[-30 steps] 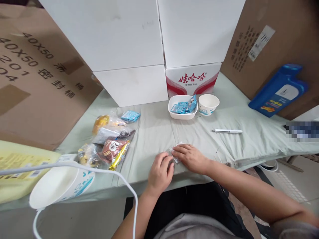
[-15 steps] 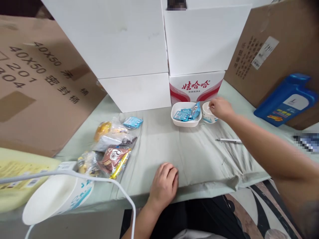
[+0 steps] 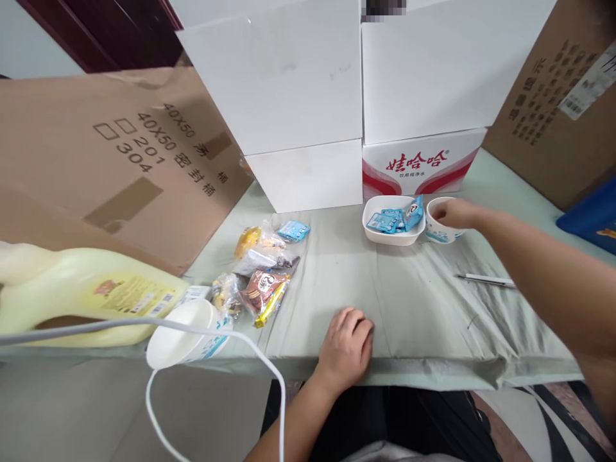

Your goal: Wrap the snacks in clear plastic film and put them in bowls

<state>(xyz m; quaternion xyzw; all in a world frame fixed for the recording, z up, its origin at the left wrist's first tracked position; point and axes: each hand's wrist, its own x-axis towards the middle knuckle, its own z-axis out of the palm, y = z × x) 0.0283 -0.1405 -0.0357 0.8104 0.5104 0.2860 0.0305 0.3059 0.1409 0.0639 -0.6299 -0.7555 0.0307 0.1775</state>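
Observation:
My right hand [image 3: 455,213] reaches into a small white paper cup [image 3: 443,235] with blue print. Its fingers are drawn together and point down inside the rim; whatever they may hold is hidden. Beside the cup, on its left, stands a white plastic bowl [image 3: 391,240] holding several blue packets [image 3: 385,221], one propped up against the right wall. Near the front edge of the table my left hand [image 3: 347,343] rests palm down, fingers curled under, with nothing visible in it. A pen [image 3: 486,280] lies in front of the cup, near my right forearm.
Wrapped snacks [image 3: 264,289] and blue packets [image 3: 294,230] lie to the left. Another paper cup [image 3: 192,333] lies tipped by a yellow bottle [image 3: 110,289], with a white cable [image 3: 212,331] across it. White boxes [image 3: 308,173] and cardboard boxes [image 3: 144,192] stand behind; a blue bottle [image 3: 594,215] is at right.
My right hand has gone from the cup's rim to deeper inside it. The view has swung left, so everything appears further right. My left hand stays on the table edge.

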